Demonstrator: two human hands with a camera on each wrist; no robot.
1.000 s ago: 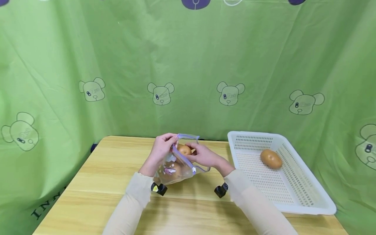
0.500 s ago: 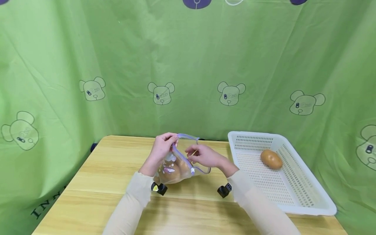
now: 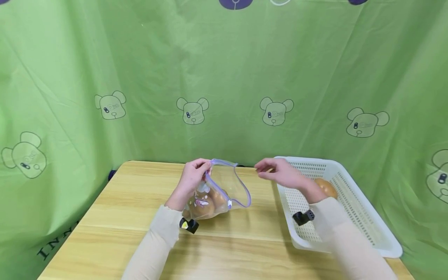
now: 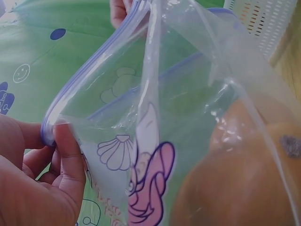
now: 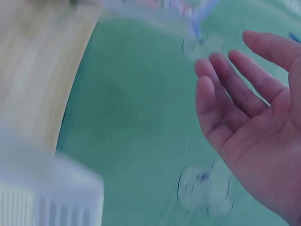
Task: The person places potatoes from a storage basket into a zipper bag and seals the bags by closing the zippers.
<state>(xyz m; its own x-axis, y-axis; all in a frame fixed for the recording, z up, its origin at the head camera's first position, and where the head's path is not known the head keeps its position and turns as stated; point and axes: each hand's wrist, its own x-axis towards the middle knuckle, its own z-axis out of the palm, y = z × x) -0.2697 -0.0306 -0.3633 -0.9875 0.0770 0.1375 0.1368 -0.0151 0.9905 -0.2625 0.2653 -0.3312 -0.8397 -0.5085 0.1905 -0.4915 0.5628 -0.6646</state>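
Left hand (image 3: 191, 179) pinching the open zip bag (image 3: 224, 192) of potatoes (image 3: 204, 206).
Right hand (image 3: 282, 173), fingers relaxed and empty, above the white basket (image 3: 364, 229).

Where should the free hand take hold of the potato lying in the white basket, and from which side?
Grip the potato across its narrow middle, coming from above. It lies on its side on the floor of the white basket, whose walls block a level approach, and the open right hand already hangs over the rim.

Left grip (image 3: 193, 177) pinching, right grip (image 3: 280, 173) slack
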